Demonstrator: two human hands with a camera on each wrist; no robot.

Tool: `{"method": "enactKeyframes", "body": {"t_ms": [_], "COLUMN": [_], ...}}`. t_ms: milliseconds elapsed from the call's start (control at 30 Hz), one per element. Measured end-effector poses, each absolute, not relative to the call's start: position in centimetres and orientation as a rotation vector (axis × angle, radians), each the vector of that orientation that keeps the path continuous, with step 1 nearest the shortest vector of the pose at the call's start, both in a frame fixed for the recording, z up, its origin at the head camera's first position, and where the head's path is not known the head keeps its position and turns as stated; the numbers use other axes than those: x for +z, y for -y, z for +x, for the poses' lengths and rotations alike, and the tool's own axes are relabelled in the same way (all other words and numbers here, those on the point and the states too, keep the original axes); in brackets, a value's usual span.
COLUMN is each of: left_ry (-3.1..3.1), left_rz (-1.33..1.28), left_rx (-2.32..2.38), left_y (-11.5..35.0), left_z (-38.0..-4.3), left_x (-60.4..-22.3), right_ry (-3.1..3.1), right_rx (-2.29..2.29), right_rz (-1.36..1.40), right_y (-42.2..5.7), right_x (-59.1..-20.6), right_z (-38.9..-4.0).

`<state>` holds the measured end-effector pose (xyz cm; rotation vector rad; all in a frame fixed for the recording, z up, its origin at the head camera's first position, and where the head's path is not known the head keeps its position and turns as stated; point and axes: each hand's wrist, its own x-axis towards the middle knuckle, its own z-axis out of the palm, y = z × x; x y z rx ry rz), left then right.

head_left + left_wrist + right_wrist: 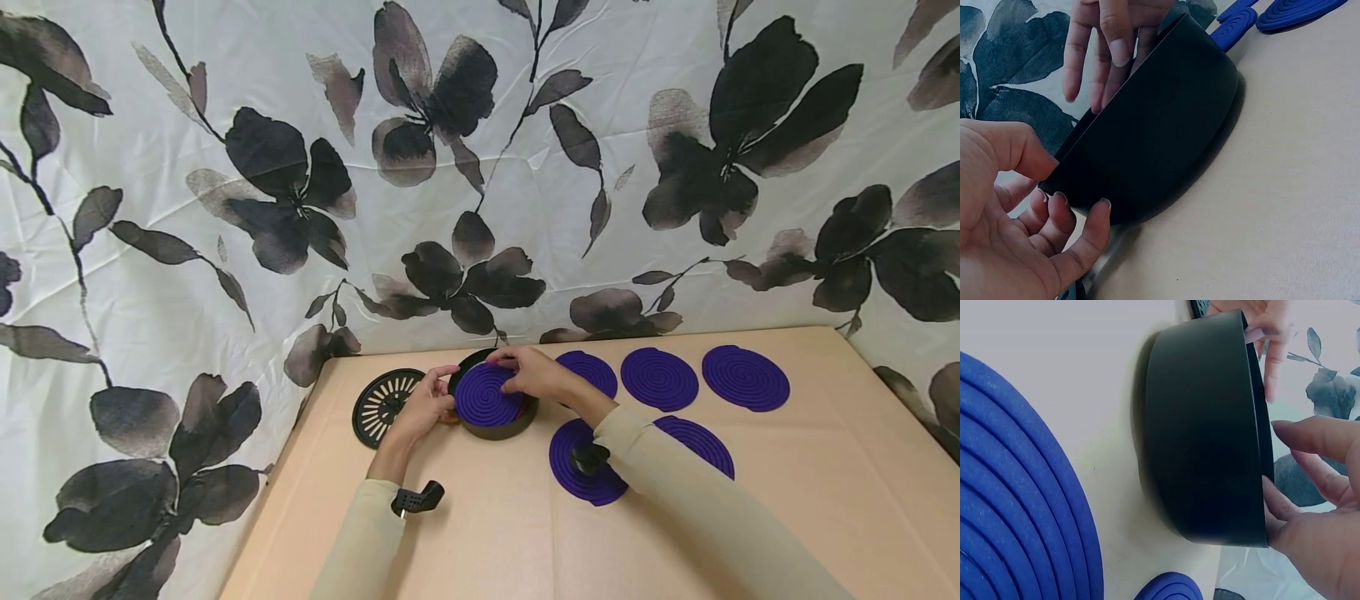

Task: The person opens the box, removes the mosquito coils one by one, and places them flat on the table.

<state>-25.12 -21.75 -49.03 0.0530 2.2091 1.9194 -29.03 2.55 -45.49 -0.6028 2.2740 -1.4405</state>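
Observation:
A black round coaster holder [498, 431] with a deep wall stands on the table, seen from the side in the left wrist view. A purple-blue spiral coaster [483, 404] lies within its rim in the head view. My left hand [426, 410] grips the holder's left edge, with the thumb at the rim and fingers curled against the wall. From the right, my right hand [536, 375] reaches over the rim, its fingers extended down inside in the left wrist view. In the head view, its fingertips overlap the coaster. The holder wall hides the coaster from both wrist views.
Several more spiral coasters [660, 379] lie flat on the table [502, 517], to the right of the holder and partly under the right forearm. A black slatted disc [371, 408] lies left of the holder. Floral cloth [450, 208] hangs behind the table.

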Motion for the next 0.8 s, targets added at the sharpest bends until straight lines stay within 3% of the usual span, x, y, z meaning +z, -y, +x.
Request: {"method": "enactKeyframes", "body": {"t_ms": [333, 800], "left_ry": [-2.207, -2.21], "left_rz": [0.063, 0.034], "left_rx": [1.914, 1.91], "left_y": [21.53, 21.66], "left_z": [-24.95, -25.04], "left_x": [-48.88, -49.06], "right_ry": [-2.229, -2.462], "right_rx": [-1.566, -1.288], "right_rz": [-0.544, -0.539], "right_y": [-2.98, -3.01], "right_x": [-45.42, -45.75], "right_z": [-29.08, -28.93]}}
